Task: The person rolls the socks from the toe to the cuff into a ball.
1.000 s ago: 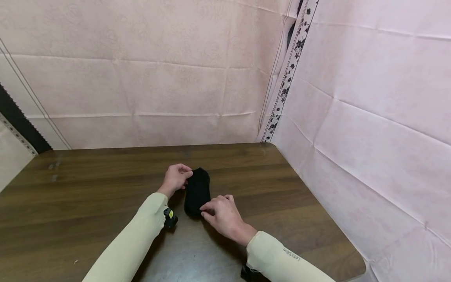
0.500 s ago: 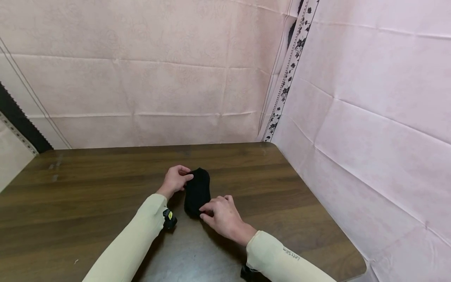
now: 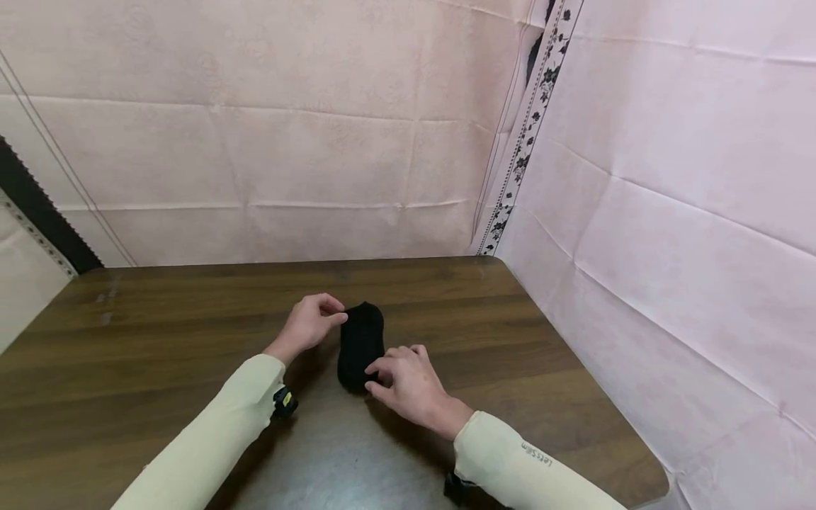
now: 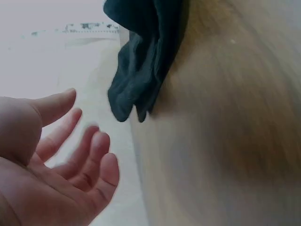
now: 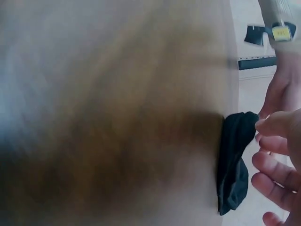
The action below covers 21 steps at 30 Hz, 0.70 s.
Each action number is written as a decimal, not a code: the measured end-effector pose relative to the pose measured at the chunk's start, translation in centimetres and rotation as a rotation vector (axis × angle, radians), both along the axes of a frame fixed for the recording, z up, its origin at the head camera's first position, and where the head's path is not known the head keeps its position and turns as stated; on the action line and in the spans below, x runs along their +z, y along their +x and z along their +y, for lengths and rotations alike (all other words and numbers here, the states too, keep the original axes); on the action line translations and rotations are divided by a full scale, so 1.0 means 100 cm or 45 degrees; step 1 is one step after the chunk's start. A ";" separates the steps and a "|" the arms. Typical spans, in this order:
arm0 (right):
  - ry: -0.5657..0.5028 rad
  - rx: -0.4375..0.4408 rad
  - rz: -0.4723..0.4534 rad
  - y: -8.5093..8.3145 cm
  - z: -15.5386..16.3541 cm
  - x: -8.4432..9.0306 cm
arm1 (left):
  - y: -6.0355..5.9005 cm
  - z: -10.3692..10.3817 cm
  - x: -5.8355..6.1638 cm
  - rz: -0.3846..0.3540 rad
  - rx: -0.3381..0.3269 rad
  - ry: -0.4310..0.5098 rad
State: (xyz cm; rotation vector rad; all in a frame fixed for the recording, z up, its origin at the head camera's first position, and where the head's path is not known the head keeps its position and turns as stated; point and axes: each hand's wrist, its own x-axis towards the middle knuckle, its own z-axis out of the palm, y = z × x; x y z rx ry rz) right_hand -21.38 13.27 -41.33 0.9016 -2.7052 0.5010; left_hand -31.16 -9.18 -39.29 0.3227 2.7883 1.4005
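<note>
Where pink creased sheets [image 3: 319, 156] corner dark wood table [image 3: 159, 333]: black sock [image 3: 360, 345], both hands' fingers [image 3: 382, 368] loosely apart.

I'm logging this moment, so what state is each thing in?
sock: black, folded, lying flat on the table.
left hand: open, fingers loosely curled, beside the sock's far end, holding nothing.
right hand: open, fingertips at the sock's near end.
table: dark wood, bearing the sock.

A black sock [image 5: 233, 165] lies bunched on the blurred wooden table [image 5: 117, 113], at the frame's right. The right hand [image 5: 277, 165] has loosely spread fingers [image 5: 265, 183] just beside it; contact cannot be told.
</note>
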 end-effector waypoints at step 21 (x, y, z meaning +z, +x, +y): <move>0.291 0.255 0.202 -0.019 0.005 0.007 | 0.078 -0.002 0.000 0.746 -0.534 -0.665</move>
